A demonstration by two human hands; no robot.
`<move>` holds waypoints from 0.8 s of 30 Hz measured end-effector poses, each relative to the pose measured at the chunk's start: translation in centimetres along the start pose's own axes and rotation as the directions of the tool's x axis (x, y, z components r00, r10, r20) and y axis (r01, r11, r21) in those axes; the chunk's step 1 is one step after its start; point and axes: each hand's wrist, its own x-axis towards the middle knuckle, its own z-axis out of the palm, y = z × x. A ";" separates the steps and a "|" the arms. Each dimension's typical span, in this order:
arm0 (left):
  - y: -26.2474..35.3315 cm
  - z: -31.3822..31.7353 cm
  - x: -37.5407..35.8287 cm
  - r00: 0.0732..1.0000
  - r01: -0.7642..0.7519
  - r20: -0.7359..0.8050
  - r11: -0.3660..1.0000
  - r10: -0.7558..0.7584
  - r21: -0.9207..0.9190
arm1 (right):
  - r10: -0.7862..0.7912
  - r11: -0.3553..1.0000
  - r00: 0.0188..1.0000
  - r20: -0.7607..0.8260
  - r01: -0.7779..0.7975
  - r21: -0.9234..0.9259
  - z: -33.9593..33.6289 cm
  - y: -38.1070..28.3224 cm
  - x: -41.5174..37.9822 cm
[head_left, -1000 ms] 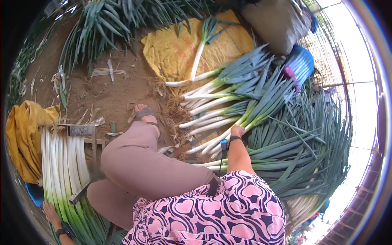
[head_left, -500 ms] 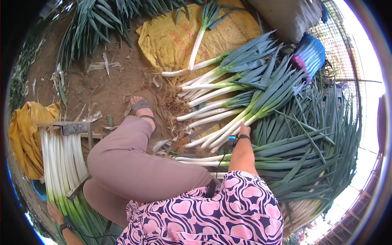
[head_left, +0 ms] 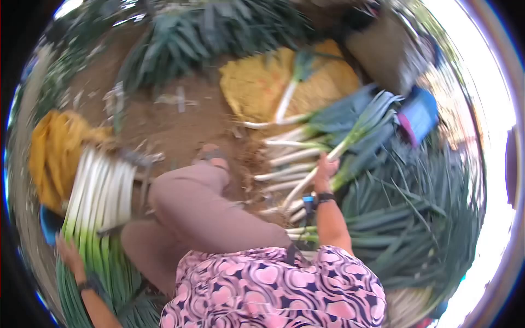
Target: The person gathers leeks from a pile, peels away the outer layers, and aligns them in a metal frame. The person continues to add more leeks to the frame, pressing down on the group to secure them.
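My right hand is closed round the white stem of a leek, lifted over the other leeks, its leaves pointing up and right. Beneath it a row of leeks lies with roots toward the left. At the lower left, my left hand rests with fingers extended at the outer edge of a leek bundle, where the white stems turn green. That bundle stands against a small frame. The picture is blurred by motion.
A yellow sack carries one more leek. Leek leaves heap at the top, and a large pile lies at the right. A yellow cloth and a blue container are at the left. A grey sack stands upper right.
My right hand has moved up and raised a leek from the row. My left hand stays by the bundle, its fingers now more visible. The whole view has shifted.
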 end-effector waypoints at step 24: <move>9.9 -27.0 -1.1 0.976 -0.165 -0.097 0.950 0.197 0.265 | -0.421 0.174 -0.883 0.205 0.143 0.974 23.4 -42.0 -56.3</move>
